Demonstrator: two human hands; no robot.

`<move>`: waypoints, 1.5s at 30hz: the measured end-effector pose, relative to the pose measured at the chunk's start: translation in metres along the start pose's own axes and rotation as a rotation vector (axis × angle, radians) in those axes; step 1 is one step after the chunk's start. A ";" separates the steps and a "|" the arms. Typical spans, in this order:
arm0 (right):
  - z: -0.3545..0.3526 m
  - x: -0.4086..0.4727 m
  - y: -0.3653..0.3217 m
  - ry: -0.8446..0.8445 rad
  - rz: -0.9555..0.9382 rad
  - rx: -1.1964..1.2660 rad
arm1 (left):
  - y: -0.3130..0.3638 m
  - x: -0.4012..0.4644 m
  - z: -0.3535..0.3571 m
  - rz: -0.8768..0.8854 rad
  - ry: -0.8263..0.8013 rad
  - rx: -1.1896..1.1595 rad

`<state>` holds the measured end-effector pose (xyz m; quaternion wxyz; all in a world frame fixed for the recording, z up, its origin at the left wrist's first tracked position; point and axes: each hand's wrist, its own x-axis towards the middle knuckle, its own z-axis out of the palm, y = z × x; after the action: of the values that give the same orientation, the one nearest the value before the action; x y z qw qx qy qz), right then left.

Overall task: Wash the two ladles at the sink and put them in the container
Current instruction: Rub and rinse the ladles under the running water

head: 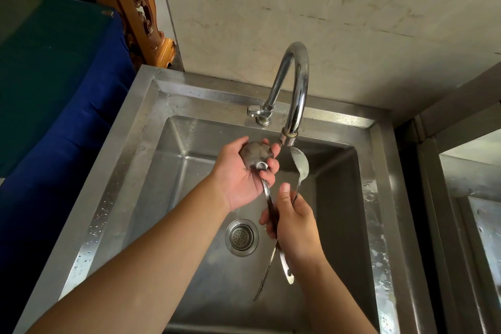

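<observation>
A steel sink sits below a stained wall. Two ladles, stiff, light and likely slippery when wet: left hand cups one ladle's bowl; right hand clasps both handles, the better hold, the second ladle under the faucet.

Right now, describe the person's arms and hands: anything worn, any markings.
Both forearms are bare as far as the frame shows, with no sleeves in view. The left hand and right hand wear no gloves. No rings, watch, bracelets or markings show on either hand or wrist. A short, unpainted thumbnail shows on the right hand.
</observation>
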<state>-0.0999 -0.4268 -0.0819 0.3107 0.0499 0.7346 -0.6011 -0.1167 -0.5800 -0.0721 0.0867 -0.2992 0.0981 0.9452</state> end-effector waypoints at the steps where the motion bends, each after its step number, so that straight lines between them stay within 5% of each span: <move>1: 0.000 0.001 -0.002 0.005 0.025 -0.012 | 0.001 -0.003 0.000 0.022 -0.019 -0.001; 20: 0.016 0.014 -0.016 0.158 0.223 -0.097 | -0.028 -0.018 -0.018 0.434 0.256 -0.032; 27: 0.009 0.017 -0.018 0.028 0.311 -0.064 | -0.029 -0.024 -0.030 0.445 0.246 -0.015; 32: 0.011 0.015 -0.021 -0.011 0.175 -0.270 | -0.024 -0.028 -0.048 0.512 0.231 0.252; 37: 0.013 0.017 -0.022 0.016 0.128 -0.455 | 0.000 -0.031 -0.053 0.481 0.431 0.807; 45: 0.011 0.016 -0.030 -0.031 0.271 -0.325 | 0.047 -0.028 -0.021 0.273 0.271 1.329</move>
<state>-0.1219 -0.4500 -0.0652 0.4039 0.0885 0.8035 -0.4283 -0.0933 -0.6330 -0.0663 0.1187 -0.2829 0.7031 0.6415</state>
